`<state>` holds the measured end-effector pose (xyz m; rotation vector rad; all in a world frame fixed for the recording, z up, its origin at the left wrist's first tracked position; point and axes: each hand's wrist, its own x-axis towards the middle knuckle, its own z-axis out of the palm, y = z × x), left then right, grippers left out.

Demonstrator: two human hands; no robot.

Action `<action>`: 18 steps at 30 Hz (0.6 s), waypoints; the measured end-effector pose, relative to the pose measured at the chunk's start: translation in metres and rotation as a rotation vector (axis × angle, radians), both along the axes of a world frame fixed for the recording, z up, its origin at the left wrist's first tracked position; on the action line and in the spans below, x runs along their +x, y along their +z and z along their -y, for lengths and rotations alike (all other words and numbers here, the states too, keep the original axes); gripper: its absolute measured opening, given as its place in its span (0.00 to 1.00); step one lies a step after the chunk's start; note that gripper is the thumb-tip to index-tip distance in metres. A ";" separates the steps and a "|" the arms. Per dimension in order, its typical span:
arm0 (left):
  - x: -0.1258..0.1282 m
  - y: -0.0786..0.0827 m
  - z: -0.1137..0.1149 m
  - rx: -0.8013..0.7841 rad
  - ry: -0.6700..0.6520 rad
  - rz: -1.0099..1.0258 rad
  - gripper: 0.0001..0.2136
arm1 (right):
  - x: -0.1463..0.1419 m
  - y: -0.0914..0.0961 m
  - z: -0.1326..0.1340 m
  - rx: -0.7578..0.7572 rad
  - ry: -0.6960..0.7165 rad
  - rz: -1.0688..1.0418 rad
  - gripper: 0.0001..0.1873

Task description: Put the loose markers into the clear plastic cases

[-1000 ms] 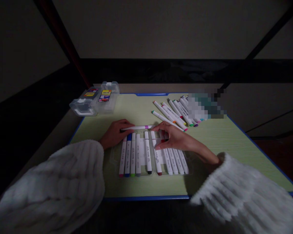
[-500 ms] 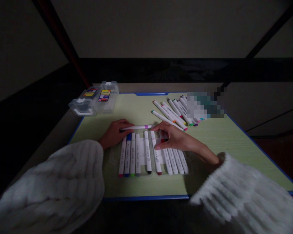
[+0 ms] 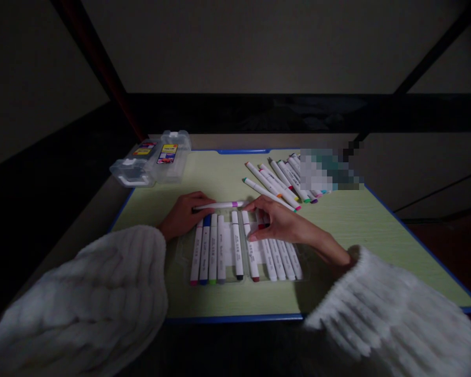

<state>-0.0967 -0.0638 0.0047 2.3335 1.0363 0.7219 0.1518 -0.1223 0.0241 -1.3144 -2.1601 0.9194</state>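
My left hand (image 3: 188, 210) is closed around one end of a white marker with a purple band (image 3: 225, 204), which lies crosswise above the far edge of a clear plastic tray (image 3: 184, 262). The fingers of my right hand (image 3: 277, 220) curve over a white marker with a dark red end (image 3: 251, 254); the thumb presses its side and a fingertip touches its top. Left of the tray's middle ridge are several upright-laid markers, one with a black end (image 3: 237, 251), one with a blue cap (image 3: 205, 251). On the right, several white-ended markers (image 3: 281, 262) lie partly under my right hand.
Loose markers (image 3: 277, 183) lie in a heap at the back right, beside a blurred patch. Two clear plastic cases (image 3: 135, 165) with yellow labels stand at the back left. The light green table (image 3: 212, 306) has a blue edge; a wall rises behind it.
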 end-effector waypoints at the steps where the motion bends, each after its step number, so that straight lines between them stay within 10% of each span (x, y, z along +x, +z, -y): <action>1: 0.000 0.000 0.000 0.002 -0.003 0.001 0.11 | 0.000 0.000 0.000 -0.003 -0.003 0.000 0.27; 18: 0.001 0.001 0.000 0.012 0.020 -0.004 0.12 | -0.001 -0.003 -0.001 0.043 -0.021 0.038 0.26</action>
